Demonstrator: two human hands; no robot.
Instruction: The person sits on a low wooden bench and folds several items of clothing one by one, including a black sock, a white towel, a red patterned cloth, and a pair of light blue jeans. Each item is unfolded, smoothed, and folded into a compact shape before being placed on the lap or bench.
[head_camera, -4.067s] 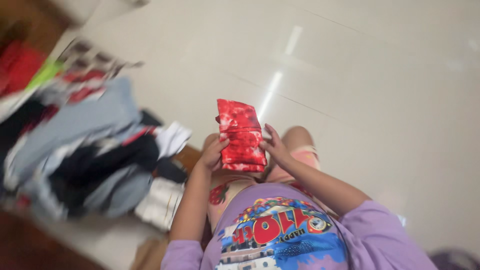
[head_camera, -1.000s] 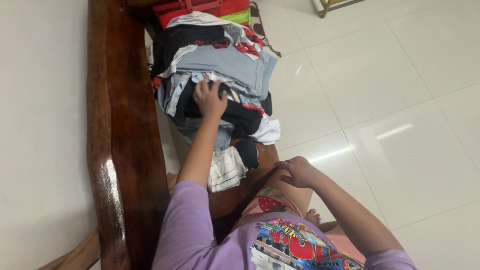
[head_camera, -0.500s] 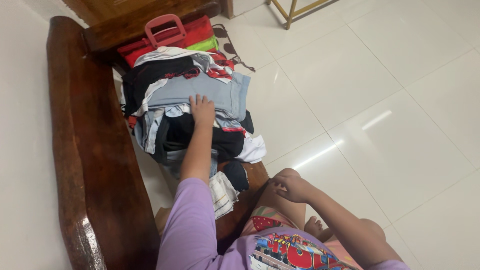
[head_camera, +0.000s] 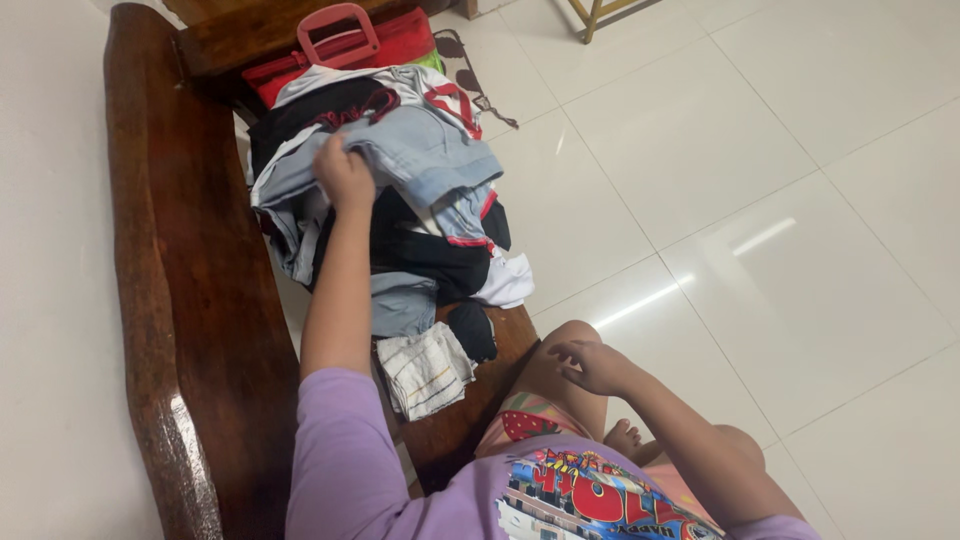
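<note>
At upper left, the left hand (head_camera: 343, 176) was clamped on a light-blue denim garment (head_camera: 420, 150) atop the clothes pile (head_camera: 420, 260), while the right hand (head_camera: 592, 366) rested loosely curled, holding nothing, on the knee (head_camera: 560, 345) at lower centre.

Glossy dark wooden bench (head_camera: 190, 300), soft denim garment (head_camera: 425, 150), shiny floor tiles (head_camera: 750, 200)

Left arm stretched forward, left hand (head_camera: 343, 175) closed in a grip; right hand (head_camera: 597, 366) rests loosely curled.

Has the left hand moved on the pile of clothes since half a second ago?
Yes. The left hand went up the pile toward the red bag and now grips the grey-blue garment.
</note>
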